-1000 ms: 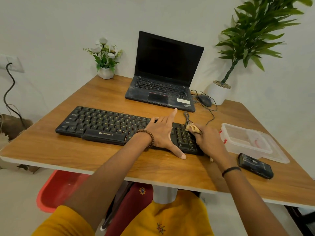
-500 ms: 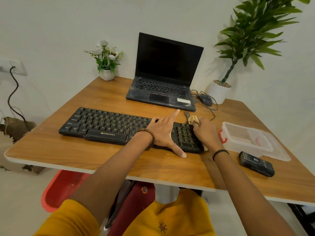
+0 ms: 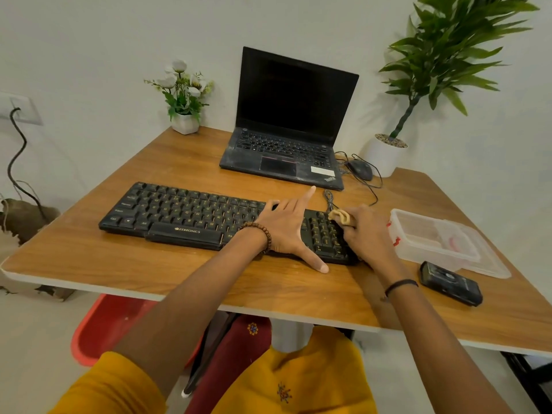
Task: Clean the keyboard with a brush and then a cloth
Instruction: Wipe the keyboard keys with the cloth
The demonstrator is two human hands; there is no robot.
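A black rectangular plastic keyboard point(image 3: 185, 216) is laid across the middle of the frame on the brown wooden surface point(image 3: 149, 264). On its right part the left hand point(image 3: 286, 228) is pressed flat, the grip wide open, fingers and thumb spread, nothing held. Just to the right, a bunched tan cloth point(image 3: 340, 217) is pinched in the closed grip of the right hand point(image 3: 366, 234) and set against the keyboard's upper right keys. Further right, a clear plastic box point(image 3: 430, 237) is placed on the surface.
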